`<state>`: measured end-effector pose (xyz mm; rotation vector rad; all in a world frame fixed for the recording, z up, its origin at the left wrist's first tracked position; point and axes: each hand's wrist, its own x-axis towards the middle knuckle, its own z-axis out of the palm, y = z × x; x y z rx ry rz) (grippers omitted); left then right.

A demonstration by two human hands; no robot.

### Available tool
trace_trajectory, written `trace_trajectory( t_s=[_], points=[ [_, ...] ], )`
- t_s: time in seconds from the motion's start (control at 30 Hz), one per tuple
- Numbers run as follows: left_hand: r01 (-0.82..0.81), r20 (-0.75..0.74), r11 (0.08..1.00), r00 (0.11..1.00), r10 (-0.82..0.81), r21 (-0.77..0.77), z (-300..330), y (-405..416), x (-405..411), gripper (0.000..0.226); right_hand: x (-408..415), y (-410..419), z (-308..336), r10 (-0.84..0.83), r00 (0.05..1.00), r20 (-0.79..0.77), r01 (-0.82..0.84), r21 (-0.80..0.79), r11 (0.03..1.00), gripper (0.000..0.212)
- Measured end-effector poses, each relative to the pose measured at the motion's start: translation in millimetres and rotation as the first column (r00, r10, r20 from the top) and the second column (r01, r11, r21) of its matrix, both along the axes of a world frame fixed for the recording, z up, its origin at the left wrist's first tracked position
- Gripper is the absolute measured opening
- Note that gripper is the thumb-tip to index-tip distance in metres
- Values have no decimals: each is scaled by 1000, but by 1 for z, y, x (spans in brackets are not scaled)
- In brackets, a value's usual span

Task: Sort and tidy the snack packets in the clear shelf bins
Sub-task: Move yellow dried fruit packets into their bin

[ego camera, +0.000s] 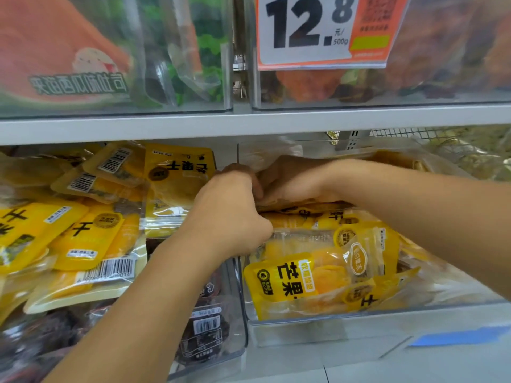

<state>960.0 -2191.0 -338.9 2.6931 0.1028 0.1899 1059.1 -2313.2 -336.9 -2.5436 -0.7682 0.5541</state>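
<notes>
Yellow plastic mango snack packets (298, 280) fill the clear right-hand shelf bin (387, 309) on the lower shelf. Both hands meet at the top of that pile: the left hand (232, 214) has its fingers curled round the edge of a packet, and the right hand (293, 181) reaches in over the stack (its fingers are hidden, so I cannot tell its grip). More yellow packets (83, 230) lie heaped in the clear left-hand bin (237, 341). A white price card (312, 31) hangs above.

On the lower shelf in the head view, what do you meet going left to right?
Heap of yellow mango packets → left hand → right hand → clear plastic bin of yellow mango packets → blue label strip.
</notes>
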Motion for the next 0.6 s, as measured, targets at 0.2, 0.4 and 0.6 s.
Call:
trace_trajectory(
  t_s=[0.2,0.4,0.6],
  points=[
    [45,-88,975,996,-26,218,-7,-4,8,53,-22,-42,26,15,887,461,27,-85,996,18],
    [50,-114,957,993,-18,285,-1,-9,5,40,-30,-34,22,257,921,292,-142,-363,921,24],
    [65,-81,968,996,-46,241,-3,-7,4,39,-10,-14,9,272,962,-31,-231,-627,744,75]
  ],
)
